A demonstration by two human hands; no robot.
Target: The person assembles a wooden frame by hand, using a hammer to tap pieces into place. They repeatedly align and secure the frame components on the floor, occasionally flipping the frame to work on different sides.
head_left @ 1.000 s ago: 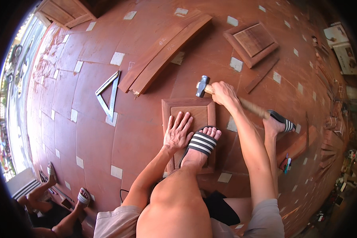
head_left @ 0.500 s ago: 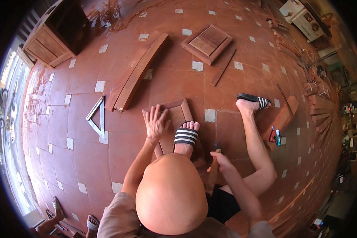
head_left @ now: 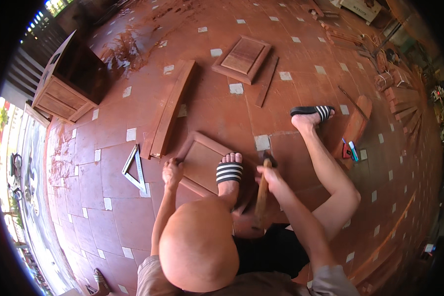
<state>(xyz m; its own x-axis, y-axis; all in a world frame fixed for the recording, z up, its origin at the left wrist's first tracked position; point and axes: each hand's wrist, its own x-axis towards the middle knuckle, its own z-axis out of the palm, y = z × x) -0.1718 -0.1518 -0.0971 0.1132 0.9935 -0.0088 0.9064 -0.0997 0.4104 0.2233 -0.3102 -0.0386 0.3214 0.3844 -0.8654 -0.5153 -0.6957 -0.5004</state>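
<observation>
A framed wooden panel (head_left: 201, 160) lies on the tiles, with my left foot in a striped sandal (head_left: 229, 172) pressing on it. My left hand (head_left: 172, 172) has its fingers curled around the panel's left edge. In my right hand (head_left: 272, 180) is a hammer (head_left: 263, 197), gripped by its wooden handle close to the dark head. The hammer head is just off the panel's right side. Part of the panel's near side is hidden behind my foot and bent knee (head_left: 200, 241).
Long wooden boards (head_left: 172, 108) lie ahead, near a second framed panel (head_left: 242, 58) and a thin strip (head_left: 267, 81). A metal square (head_left: 134, 170) rests at left. A wooden cabinet (head_left: 64, 101) stands far left. Pens (head_left: 352, 151) and a board (head_left: 358, 121) lie right.
The framed panel has turned clockwise under my foot. My left hand has gone from flat on its corner to gripping its left edge. The hammer has risen toward the panel's right side.
</observation>
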